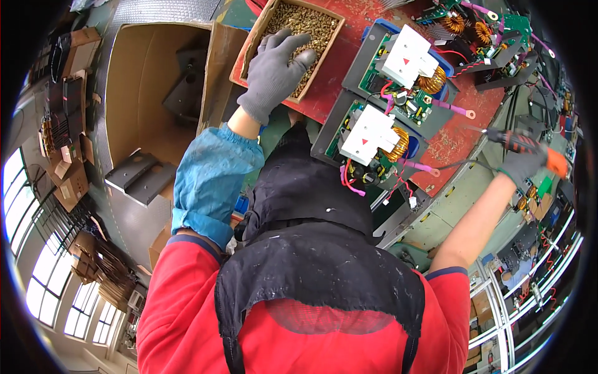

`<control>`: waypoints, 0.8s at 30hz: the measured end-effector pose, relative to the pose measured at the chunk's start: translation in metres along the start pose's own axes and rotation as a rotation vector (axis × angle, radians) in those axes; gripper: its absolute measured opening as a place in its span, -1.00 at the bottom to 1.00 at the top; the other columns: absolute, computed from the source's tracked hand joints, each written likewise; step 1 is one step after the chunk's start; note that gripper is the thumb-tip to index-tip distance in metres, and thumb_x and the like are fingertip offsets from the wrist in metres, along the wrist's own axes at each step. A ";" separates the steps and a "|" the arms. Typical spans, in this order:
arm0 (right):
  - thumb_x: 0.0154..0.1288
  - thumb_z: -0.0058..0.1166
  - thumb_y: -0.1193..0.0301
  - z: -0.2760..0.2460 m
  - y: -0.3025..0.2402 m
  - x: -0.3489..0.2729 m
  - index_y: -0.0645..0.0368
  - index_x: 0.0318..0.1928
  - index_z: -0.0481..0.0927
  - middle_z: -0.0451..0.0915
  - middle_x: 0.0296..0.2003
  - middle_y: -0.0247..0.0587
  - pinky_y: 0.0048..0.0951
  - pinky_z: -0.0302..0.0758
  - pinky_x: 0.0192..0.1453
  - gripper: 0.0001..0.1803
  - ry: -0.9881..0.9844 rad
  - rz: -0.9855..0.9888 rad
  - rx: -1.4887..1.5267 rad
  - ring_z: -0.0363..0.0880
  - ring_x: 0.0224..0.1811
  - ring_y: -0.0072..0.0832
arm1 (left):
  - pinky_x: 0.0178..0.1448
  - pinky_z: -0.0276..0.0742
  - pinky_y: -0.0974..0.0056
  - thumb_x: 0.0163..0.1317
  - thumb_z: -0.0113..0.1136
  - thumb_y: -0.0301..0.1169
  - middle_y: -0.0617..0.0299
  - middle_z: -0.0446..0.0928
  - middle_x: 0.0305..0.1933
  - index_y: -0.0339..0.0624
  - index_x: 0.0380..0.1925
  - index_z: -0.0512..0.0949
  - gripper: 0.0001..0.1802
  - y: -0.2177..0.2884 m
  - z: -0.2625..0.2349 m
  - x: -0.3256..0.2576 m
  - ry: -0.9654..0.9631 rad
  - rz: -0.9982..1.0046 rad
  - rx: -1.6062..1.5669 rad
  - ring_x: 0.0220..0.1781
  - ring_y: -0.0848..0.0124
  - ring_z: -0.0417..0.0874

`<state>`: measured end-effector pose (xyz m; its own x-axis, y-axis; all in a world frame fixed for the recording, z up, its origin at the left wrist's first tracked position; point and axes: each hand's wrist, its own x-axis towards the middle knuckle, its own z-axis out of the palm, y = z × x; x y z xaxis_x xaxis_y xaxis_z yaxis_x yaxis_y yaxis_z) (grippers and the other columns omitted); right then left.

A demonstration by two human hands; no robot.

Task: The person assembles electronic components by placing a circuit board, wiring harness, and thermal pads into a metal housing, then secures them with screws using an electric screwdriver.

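My left hand [272,78], in a grey glove, lies over a shallow box [336,30] full of small brass-coloured fasteners [305,22]. Its thumb is apart from the fingers, and nothing shows between them. Away to the right, my gloved right hand [523,166] is closed round a black and orange electric screwdriver [517,143], its bit pointing left. Between the hands, two circuit board assemblies sit on dark grey metal plates. The nearer one carries a white cover [366,138] and a copper coil [397,144]; the farther has a matching white cover [405,59].
A red worktable [458,137] carries the assemblies, with more boards and coils [483,31] at the far right. Left of me stands a deep cardboard box [149,93] holding dark metal plates; another bent plate [140,176] lies at its near edge. Pink-sleeved leads [458,109] stick out.
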<state>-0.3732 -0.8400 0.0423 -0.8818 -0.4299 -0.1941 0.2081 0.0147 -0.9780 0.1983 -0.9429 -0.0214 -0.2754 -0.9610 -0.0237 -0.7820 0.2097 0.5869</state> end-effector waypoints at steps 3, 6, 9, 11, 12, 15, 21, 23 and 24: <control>0.25 0.16 0.12 -0.057 0.084 0.012 0.19 -0.22 0.46 0.55 -0.46 -0.21 -0.27 0.58 -0.37 -0.62 -0.074 0.293 -0.312 0.55 -0.50 -0.34 | 0.28 0.39 -0.07 0.21 0.25 0.06 0.12 0.43 0.27 0.11 0.13 0.55 -0.46 0.025 -0.009 -0.016 -0.078 0.051 -0.088 0.35 0.03 0.38; 0.17 0.27 0.13 -0.023 0.154 -0.009 0.20 -0.07 0.57 0.61 -0.46 -0.16 -0.23 0.59 -0.35 -0.55 -0.129 0.239 -0.687 0.60 -0.46 -0.34 | 0.29 0.36 -0.08 0.17 0.29 0.03 0.13 0.44 0.24 0.10 0.14 0.53 -0.44 0.047 -0.015 -0.032 -0.100 0.159 -0.073 0.34 0.04 0.39; 0.16 0.29 0.12 -0.058 0.177 0.013 0.25 0.13 0.51 0.63 -0.20 -0.07 -0.28 0.61 -0.26 -0.38 -0.180 -0.050 -1.199 0.63 -0.24 -0.38 | 0.34 0.30 -0.11 0.13 0.31 0.03 0.09 0.40 0.27 0.11 0.22 0.44 -0.34 0.084 -0.012 -0.034 -0.170 0.314 -0.026 0.36 -0.01 0.35; 0.24 0.24 0.19 -0.031 0.169 -0.036 0.28 0.14 0.50 0.60 -0.09 -0.08 -0.35 0.62 -0.21 -0.44 -0.186 -0.045 -1.026 0.62 -0.20 -0.41 | 0.34 0.31 -0.10 0.15 0.29 0.06 0.07 0.37 0.30 0.09 0.26 0.42 -0.31 0.095 -0.014 -0.037 -0.201 0.390 0.051 0.37 -0.03 0.34; 0.29 0.21 0.24 -0.016 0.150 -0.072 0.28 0.14 0.51 0.59 -0.05 -0.10 -0.39 0.62 -0.19 -0.50 -0.204 0.067 -0.665 0.61 -0.20 -0.42 | 0.33 0.31 -0.10 0.13 0.32 0.04 0.07 0.38 0.30 0.10 0.25 0.42 -0.30 0.097 -0.014 -0.038 -0.164 0.401 0.075 0.36 -0.04 0.33; 0.40 0.04 0.41 -0.074 0.132 -0.147 0.30 0.09 0.51 0.57 -0.28 -0.25 -0.46 0.54 -0.35 -0.68 -0.143 -0.005 -0.494 0.55 -0.38 -0.54 | 0.34 0.27 -0.12 0.06 0.38 -0.02 0.07 0.38 0.30 0.12 0.22 0.45 -0.30 0.113 0.003 -0.025 -0.112 0.498 0.055 0.36 -0.05 0.32; 0.23 0.10 0.41 -0.083 0.150 -0.385 0.27 0.17 0.50 0.62 -0.27 -0.20 -0.46 0.56 -0.31 -0.52 -0.335 0.748 -0.321 0.61 -0.33 -0.48 | 0.13 0.37 -0.01 -0.13 0.50 0.03 0.04 0.44 0.01 0.11 0.15 0.54 -0.23 0.145 0.025 0.042 -0.032 0.655 0.189 0.12 0.06 0.44; 0.33 0.15 0.25 -0.031 0.130 -0.423 0.23 0.05 0.54 0.60 -0.27 -0.27 -0.50 0.55 -0.20 -0.61 -0.546 0.762 -0.057 0.59 -0.27 -0.54 | 0.28 0.34 -0.05 -0.18 0.51 0.08 -0.04 0.37 0.21 0.19 0.31 0.40 -0.05 0.163 0.025 0.065 -0.151 0.599 0.320 0.26 -0.01 0.40; 0.38 0.11 0.23 -0.016 0.140 -0.427 0.19 -0.07 0.57 0.60 -0.30 -0.33 -0.52 0.51 -0.19 -0.70 -0.585 0.765 0.056 0.56 -0.31 -0.57 | 0.33 0.34 -0.06 -0.15 0.50 0.06 -0.10 0.30 0.31 0.25 0.37 0.31 -0.01 0.168 0.023 0.074 -0.155 0.704 0.445 0.35 -0.07 0.34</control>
<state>0.0263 -0.6401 -0.0130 -0.1519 -0.7038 -0.6939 0.6725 0.4409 -0.5944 0.0332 -0.9750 0.0569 -0.8290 -0.5506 0.0978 -0.5374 0.8327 0.1334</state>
